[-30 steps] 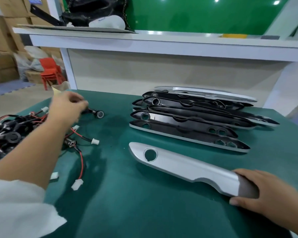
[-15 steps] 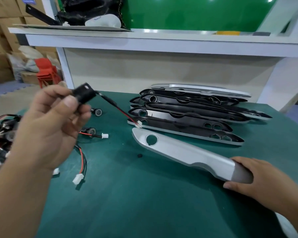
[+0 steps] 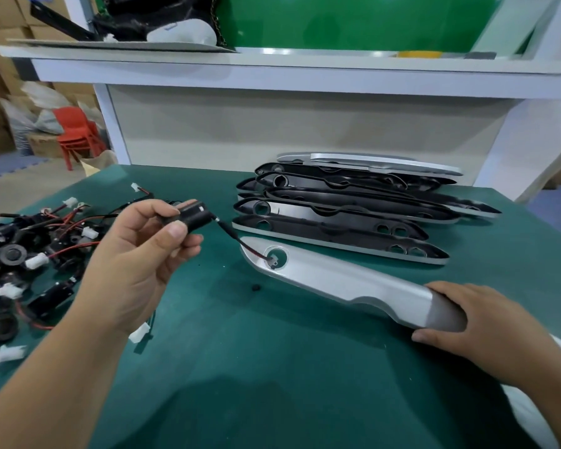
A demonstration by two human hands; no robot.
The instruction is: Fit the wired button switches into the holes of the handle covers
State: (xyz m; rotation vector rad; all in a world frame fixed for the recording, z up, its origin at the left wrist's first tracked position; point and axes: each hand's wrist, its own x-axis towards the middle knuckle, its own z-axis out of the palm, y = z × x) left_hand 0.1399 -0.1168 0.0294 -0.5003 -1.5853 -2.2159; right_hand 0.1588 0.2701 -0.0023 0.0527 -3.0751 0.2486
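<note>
The left hand (image 3: 143, 254) is raised above the tabletop (image 3: 272, 384), thumb and fingertips pinching a black button switch (image 3: 191, 215). The switch sits up and to the left of the silver handle cover (image 3: 353, 283). Its red-and-black wire (image 3: 250, 246) droops down to that cover's left end, and the small connector (image 3: 273, 262) at the wire's tip lies inside the round hole (image 3: 282, 252) there. The switch body itself is well clear of the hole.

The right hand (image 3: 486, 322) grips the cover's opposite, right end. Its fingers are laid over the grey tip and its thumb is tucked against the near edge. The cover lies on the tabletop face up and slanted, with its left end farther away.

Just behind the silver handle cover a stack of handle covers (image 3: 337, 215) lies mostly with the dark inner sides up. Far to the cover's left, beyond the left hand, sits a tangled pile of wired switches (image 3: 23, 254) with white plugs. A small black speck (image 3: 256, 287) rests on the tabletop just beside the cover's left end. Behind the stack a white shelf (image 3: 305, 69) crosses the view, and a red chair (image 3: 75, 131) stands far off to the left.
</note>
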